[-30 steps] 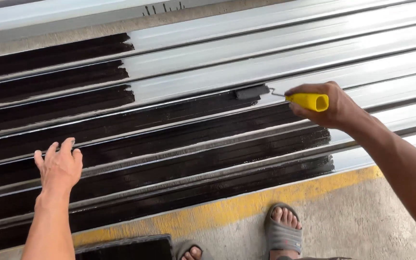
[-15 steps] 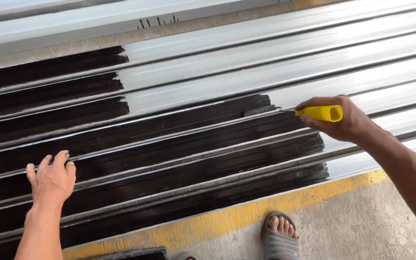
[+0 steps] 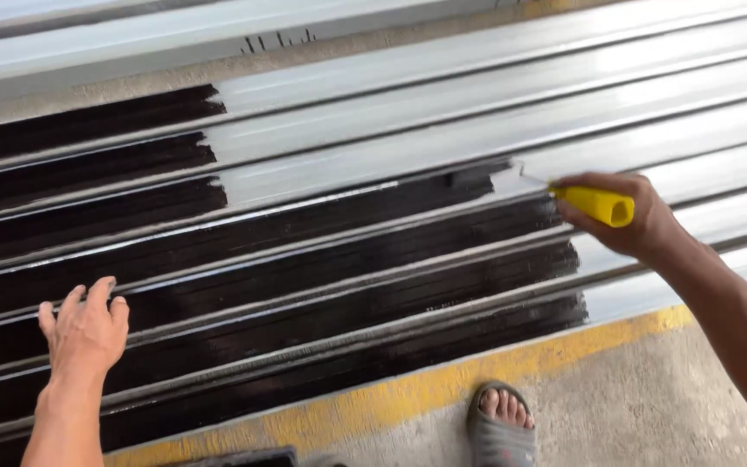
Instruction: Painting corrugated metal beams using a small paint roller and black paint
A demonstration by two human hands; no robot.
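Several long grey metal bars (image 3: pixel 443 112) lie side by side across the floor, their left and lower parts coated in wet black paint (image 3: pixel 322 285). My right hand (image 3: pixel 628 216) grips the yellow handle (image 3: pixel 598 205) of a small paint roller; its black roller head (image 3: pixel 475 178) rests on a bar at the edge of the painted area. My left hand (image 3: pixel 84 333) lies flat, fingers spread, on the black-painted bars at lower left.
A yellow line (image 3: pixel 408 398) runs along the concrete floor just below the bars. My foot in a grey sandal (image 3: pixel 499 428) stands on the concrete at the bottom. A dark tray edge (image 3: pixel 244 458) shows at the bottom edge.
The roller has moved right along the bar, extending the black stripe. My right hand travelled with it. My left hand has stayed flat on the painted bars.
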